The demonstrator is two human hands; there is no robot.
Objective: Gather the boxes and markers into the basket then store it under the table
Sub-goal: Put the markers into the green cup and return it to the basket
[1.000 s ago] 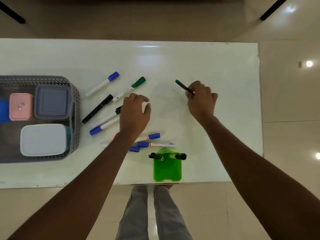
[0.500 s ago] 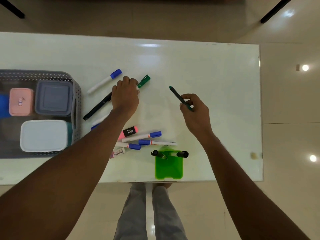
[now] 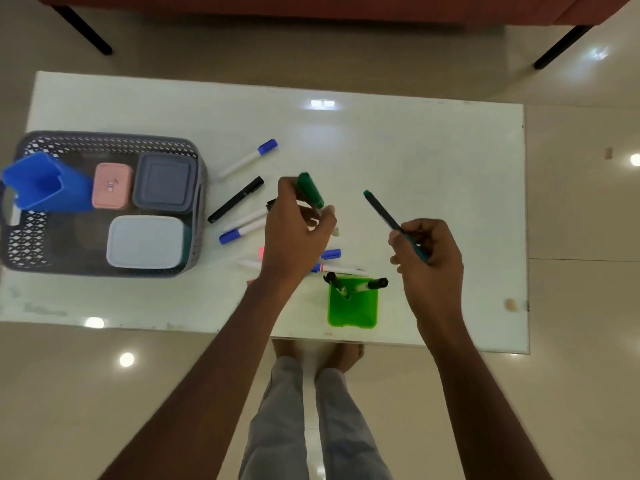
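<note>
While the basket [image 3: 194, 209] sits at the counter's [image 3: 433, 150] left end with boxes inside, loose markers [image 3: 242, 199] lie beside it; the left hand [image 3: 294, 230] pinches a green-capped marker [image 3: 310, 190], and the right hand [image 3: 429, 251] pinches a thin teal pen [image 3: 382, 211].

We see a glossy tiled floor [image 3: 581, 188] around the scene | a reddish piece of furniture [image 3: 277, 6] along the top edge | its two dark slanted legs, upper left [image 3: 83, 29] and upper right [image 3: 561, 46] | grey trousers [image 3: 311, 420] and bare feet [image 3: 341, 358] at bottom centre.
</note>
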